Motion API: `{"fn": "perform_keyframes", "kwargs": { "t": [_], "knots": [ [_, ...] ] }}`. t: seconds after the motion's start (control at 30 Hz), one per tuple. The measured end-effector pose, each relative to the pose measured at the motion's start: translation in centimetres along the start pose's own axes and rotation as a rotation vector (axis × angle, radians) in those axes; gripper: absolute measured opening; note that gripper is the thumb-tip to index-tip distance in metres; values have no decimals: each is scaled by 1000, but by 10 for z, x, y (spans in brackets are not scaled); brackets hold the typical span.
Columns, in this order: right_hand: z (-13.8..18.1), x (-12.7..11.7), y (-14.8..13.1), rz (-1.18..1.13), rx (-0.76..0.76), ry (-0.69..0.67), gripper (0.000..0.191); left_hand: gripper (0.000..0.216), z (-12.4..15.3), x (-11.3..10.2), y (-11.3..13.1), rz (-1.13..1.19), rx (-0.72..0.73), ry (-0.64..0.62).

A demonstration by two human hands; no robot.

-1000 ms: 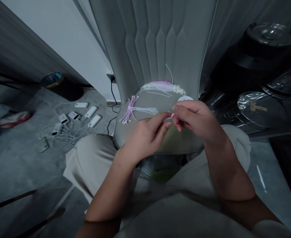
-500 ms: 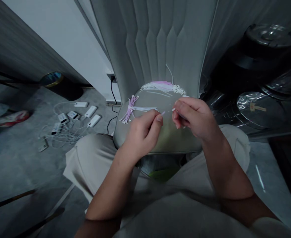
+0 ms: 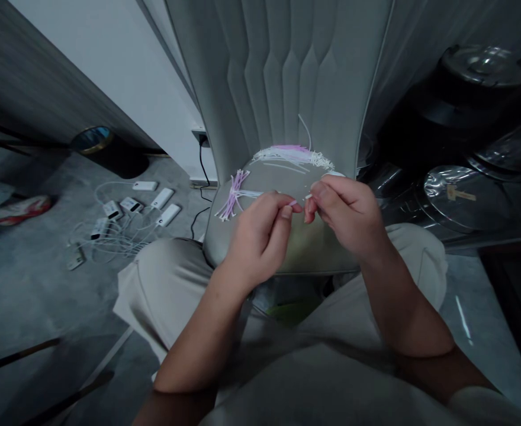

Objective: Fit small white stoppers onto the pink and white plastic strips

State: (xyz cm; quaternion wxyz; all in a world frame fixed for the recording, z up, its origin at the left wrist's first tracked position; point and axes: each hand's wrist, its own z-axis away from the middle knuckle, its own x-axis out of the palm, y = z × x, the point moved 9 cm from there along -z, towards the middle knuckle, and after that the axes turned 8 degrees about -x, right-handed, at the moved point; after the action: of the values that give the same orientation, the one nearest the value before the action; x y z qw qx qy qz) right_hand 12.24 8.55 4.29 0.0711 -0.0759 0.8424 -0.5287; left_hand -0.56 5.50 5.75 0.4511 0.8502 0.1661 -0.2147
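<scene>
Since the earliest frame the hands have parted: the left hand (image 3: pixel 258 239) and right hand (image 3: pixel 349 213), which met at the fingertips a second ago, now leave a narrow gap over the chair seat (image 3: pixel 316 251). For the work in hand, this seems to mean that the purple piece (image 3: pixel 293 203) and the white bit (image 3: pixel 308 197) are held separately, one in each hand. The left thumb and index finger pinch the purple piece, whose short pale-lilac end pokes out; its remainder is hidden. The right thumb and forefinger press together on the white bit, a tiny stub at their tips; the lower right fingers curl loosely. Beyond the left hand lies a purple-and-white bundle (image 3: pixel 231 195), its purple strands fanned out with pale tips, and farther back a heap of thin sticks (image 3: pixel 291 154) curves along the seat.
</scene>
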Motion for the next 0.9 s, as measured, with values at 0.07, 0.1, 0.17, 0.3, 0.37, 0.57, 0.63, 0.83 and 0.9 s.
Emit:
{"fn": "perform_keyframes", "kwargs": {
  "t": [0.07,0.1,0.17,0.3,0.37,0.57,0.63,0.83,0.9],
  "knots": [
    [1,1,-2,28,0,-4,44,18,1,0,-2,9,-32,16],
    [1,1,-2,46,1,-7,45,18,2,0,-2,18,-40,22],
    [2,3,-4,67,-3,-25,44,19,3,2,-1,51,-40,15],
    [3,8,-8,45,-28,-75,38,20,3,6,3,101,-6,-29],
    [4,8,-11,31,-44,-78,36,19,4,6,5,99,18,-28],
    [5,7,-14,38,-31,-62,40,17,6,4,7,146,45,0],
    [6,5,-14,40,-22,-53,40,16,7,4,5,182,33,5],
    [7,2,-21,120,-57,-69,37,17,8,3,5,175,45,27],
    [7,3,-23,183,-77,-98,37,19,7,3,7,139,52,24]
  ]
}}
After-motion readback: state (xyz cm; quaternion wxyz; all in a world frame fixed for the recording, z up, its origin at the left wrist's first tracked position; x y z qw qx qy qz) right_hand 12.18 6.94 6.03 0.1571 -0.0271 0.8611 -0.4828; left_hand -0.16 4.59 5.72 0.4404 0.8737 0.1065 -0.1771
